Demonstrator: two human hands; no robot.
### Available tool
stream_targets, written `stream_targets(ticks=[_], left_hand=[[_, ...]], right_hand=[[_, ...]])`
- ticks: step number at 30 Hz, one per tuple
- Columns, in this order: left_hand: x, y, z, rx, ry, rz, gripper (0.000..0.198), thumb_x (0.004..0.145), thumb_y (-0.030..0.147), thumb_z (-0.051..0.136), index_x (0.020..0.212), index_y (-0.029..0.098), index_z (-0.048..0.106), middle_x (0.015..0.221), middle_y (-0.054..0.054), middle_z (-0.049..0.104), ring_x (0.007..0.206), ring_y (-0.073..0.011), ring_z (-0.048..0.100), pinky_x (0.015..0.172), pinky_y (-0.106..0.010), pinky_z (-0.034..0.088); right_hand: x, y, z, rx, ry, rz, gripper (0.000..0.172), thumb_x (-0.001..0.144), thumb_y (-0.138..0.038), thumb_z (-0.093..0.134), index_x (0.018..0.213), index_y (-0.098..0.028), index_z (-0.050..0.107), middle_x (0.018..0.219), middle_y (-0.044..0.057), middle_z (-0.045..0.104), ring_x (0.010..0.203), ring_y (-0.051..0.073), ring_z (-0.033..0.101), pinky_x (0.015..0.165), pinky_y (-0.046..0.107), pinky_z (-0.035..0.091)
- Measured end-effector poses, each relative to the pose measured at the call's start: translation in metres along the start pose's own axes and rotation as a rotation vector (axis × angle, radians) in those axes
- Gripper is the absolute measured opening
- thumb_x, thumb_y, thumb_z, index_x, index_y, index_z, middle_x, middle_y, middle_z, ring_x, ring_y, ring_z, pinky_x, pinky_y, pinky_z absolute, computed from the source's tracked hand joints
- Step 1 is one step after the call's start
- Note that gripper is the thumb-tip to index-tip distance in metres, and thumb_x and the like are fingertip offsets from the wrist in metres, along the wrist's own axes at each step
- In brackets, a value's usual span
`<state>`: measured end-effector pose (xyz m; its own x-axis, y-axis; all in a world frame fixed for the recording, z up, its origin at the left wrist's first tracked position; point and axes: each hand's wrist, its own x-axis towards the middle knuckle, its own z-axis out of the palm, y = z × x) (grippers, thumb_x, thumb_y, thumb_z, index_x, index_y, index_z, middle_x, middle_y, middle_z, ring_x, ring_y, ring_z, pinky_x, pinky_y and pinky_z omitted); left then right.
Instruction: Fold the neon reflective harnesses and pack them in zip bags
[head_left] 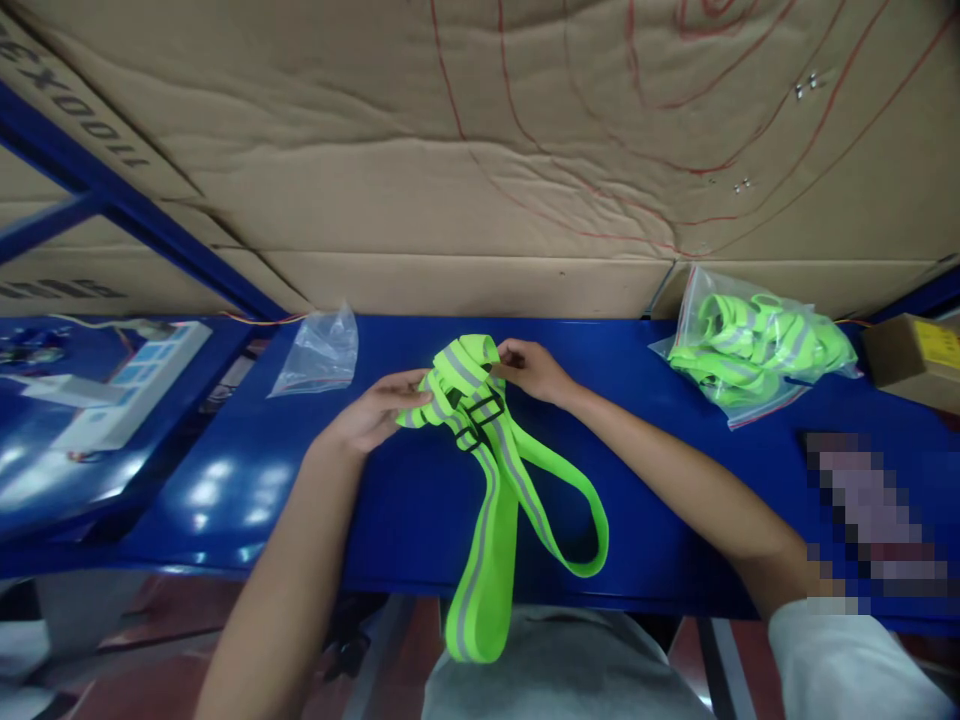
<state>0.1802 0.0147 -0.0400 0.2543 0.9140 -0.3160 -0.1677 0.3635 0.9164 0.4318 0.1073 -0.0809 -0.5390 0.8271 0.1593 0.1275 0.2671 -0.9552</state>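
Observation:
A bundle of neon-green reflective straps (465, 372) with a grey stripe is held up over the blue table by both hands. My left hand (375, 408) grips the bundle from its left side, fingers closed on the webbing. At the upper right of the bundle, my right hand (531, 370) pinches the strap. Two black plastic buckles (486, 410) sit just below the hands. Long strap loops (487, 570) hang down from there, one of them past the table's front edge. The fingertips are partly hidden behind the webbing.
An empty clear zip bag (319, 350) lies at the back left. Another zip bag (757, 350) packed with green straps is at the back right, near a cardboard box (915, 360). A white power strip (139, 385) lies left. Cardboard (465, 200) walls the back of the blue table (247, 500).

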Motion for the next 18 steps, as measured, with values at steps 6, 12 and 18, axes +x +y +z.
stream_targets(ticks=[6,12,18], left_hand=[[-0.002,0.002,0.006,0.061,0.073,0.019,0.048,0.066,0.023,0.091,0.112,0.012,0.079,0.101,-0.013,0.080,0.081,-0.0202,0.075,0.071,-0.022,0.057],[-0.006,0.006,0.009,-0.014,0.011,0.045,0.049,0.068,0.023,0.089,0.114,0.011,0.078,0.102,-0.014,0.080,0.078,-0.0216,0.075,0.070,-0.024,0.058],[-0.007,0.005,0.009,-0.013,0.015,0.039,0.045,0.070,0.021,0.087,0.112,0.010,0.078,0.102,-0.014,0.080,0.082,-0.0235,0.077,0.075,-0.026,0.059]], right_hand=[[-0.002,-0.006,-0.001,0.132,-0.062,0.161,0.021,0.087,-0.032,0.072,0.102,-0.018,0.066,0.094,0.003,0.070,0.073,0.013,0.064,0.058,0.023,0.048],[-0.007,-0.023,-0.007,0.377,-0.249,0.222,0.031,0.086,-0.028,0.077,0.113,-0.019,0.067,0.109,0.005,0.074,0.097,0.013,0.068,0.082,0.024,0.056],[-0.012,-0.030,-0.018,0.264,-0.361,0.150,0.030,0.078,-0.029,0.084,0.104,-0.019,0.073,0.108,0.004,0.074,0.101,0.018,0.067,0.091,0.032,0.056]])
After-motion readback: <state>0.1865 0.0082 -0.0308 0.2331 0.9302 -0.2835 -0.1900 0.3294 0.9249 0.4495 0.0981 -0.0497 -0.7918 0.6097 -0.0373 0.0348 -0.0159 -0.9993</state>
